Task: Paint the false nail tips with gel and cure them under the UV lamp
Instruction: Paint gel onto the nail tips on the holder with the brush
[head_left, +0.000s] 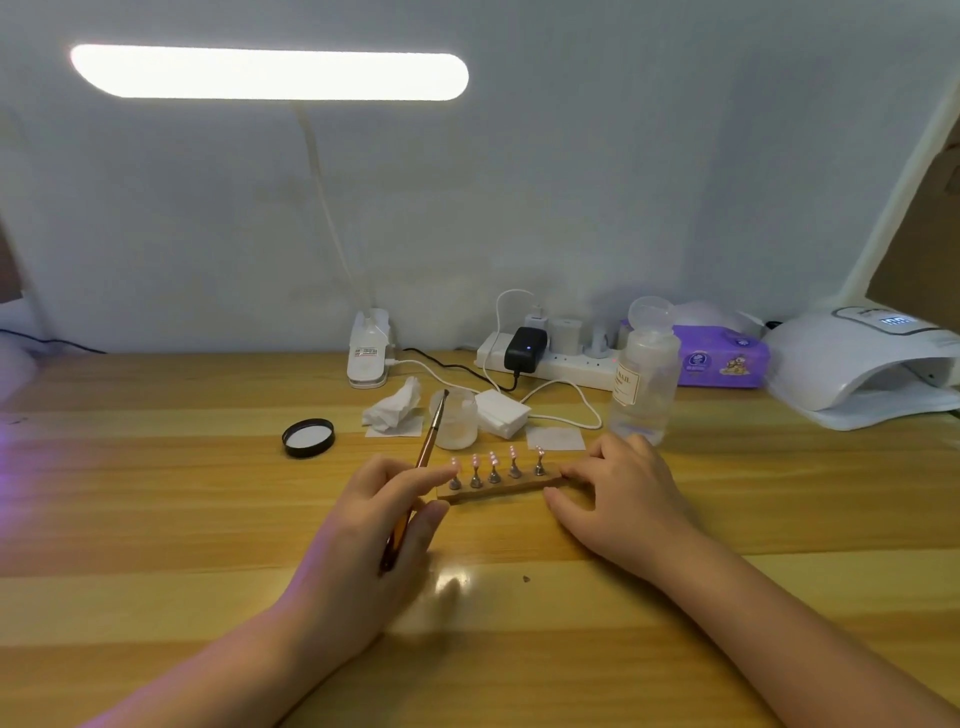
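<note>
A small wooden holder bar (511, 489) lies on the wooden desk and carries several pink false nail tips (493, 460) on little metal stands. My left hand (379, 525) holds a brown-handled gel brush (428, 447) with its bristles pointing up and away, and its fingertips touch the bar's left end. My right hand (618, 483) pinches the bar's right end between thumb and fingers. The white UV lamp (852, 371) stands at the far right of the desk, its display lit.
Behind the bar stand a small frosted jar (457, 421), its black lid (308, 438), crumpled tissue (395, 405), a cotton pad stack (501, 413), a clear liquid bottle (644, 384), a power strip (550, 358) with cables, a purple tissue pack (724, 361) and a clip desk lamp (369, 353).
</note>
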